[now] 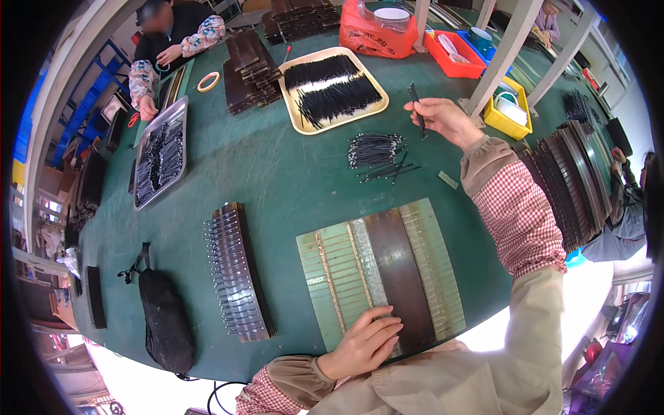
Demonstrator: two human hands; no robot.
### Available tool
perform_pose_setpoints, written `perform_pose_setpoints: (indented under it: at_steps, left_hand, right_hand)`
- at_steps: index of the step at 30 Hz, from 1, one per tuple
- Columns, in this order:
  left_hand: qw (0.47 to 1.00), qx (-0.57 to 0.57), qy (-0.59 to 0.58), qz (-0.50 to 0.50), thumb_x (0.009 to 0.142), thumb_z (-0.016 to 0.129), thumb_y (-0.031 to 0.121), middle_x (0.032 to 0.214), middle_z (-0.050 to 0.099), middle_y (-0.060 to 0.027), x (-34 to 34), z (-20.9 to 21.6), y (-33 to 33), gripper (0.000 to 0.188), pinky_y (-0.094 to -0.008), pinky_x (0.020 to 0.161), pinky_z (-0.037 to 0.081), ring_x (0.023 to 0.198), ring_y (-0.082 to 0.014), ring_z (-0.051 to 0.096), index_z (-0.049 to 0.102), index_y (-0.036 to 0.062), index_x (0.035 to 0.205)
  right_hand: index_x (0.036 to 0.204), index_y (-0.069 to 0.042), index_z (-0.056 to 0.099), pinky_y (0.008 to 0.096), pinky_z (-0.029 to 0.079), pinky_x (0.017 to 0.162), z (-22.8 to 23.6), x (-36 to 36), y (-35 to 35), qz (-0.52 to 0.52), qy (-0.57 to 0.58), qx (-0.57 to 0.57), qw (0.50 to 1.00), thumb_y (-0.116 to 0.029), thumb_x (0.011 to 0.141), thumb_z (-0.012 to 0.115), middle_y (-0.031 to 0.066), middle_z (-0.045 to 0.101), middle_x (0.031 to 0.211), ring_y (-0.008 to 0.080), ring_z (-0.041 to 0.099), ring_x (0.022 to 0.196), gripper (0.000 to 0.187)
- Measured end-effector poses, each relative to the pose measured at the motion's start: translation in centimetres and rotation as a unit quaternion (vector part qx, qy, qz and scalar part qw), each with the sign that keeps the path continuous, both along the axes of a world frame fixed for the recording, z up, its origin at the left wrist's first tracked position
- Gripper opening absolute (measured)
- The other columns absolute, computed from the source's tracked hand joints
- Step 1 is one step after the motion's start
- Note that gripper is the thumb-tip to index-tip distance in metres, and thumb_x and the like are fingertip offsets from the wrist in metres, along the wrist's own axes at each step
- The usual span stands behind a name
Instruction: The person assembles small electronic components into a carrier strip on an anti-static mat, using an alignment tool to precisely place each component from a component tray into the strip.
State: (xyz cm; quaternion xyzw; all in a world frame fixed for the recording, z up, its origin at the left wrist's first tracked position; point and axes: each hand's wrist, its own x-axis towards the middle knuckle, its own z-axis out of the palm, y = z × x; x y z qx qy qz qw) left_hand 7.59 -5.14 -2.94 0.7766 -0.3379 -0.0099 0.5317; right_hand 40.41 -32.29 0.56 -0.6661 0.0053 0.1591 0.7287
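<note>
You hold one thin black rod (413, 93) in your right hand (446, 119), beyond the far edge of the light green board (436, 256).
The rod is pinched between your thumb and fingers, well apart from the board. Your left hand (364, 340) rests at the board's near edge, its fingers loosely bent over the dark strip (394, 256); it seems to grip nothing, but under the palm I cannot tell. The step in hand appears to be handling a single rod; the next move, I judge, calls for a light pinch and a steady strip. Near the board's far edge lies a loose rod pile (373, 152); farther beyond, a cream tray (299, 126); to its left, a stack of dark strips (238, 277).
</note>
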Motion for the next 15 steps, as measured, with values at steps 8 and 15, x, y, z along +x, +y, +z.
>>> perform_pose_setpoints:
  at_steps: [8, 15]
  left_hand:
    - [1.0, -0.01, 0.014, 0.005, 0.076, 0.066, -0.002, 0.105, 0.062, -0.0151, 0.0, 0.1, 0.2, 0.025, -0.0412, 0.09, 0.046, 0.109, -0.0363, 0.054, 0.064, -0.0067, 0.1]
    - [0.999, -0.035, 0.02, 0.023, 0.076, 0.065, -0.003, 0.104, 0.062, -0.0149, 0.2, -0.2, 0.4, 0.023, -0.0405, 0.088, 0.047, 0.108, -0.036, 0.054, 0.064, -0.0068, 0.099]
  right_hand:
    - [0.104, -0.002, 0.067, 0.0233, 0.042, 0.078, 1.0, 0.9, 3.9, 0.033, -0.064, -0.05, 0.996, -0.02, 0.088, 0.063, 0.0008, 0.065, 0.096, 0.009, 0.056, 0.083, 0.024]
    - [0.095, -0.003, 0.069, 0.0233, 0.041, 0.07, 0.2, 3.1, 5.9, -0.01, -0.078, -0.016, 0.997, -0.018, 0.084, 0.068, -0.0004, 0.065, 0.09, 0.0078, 0.053, 0.076, 0.018]
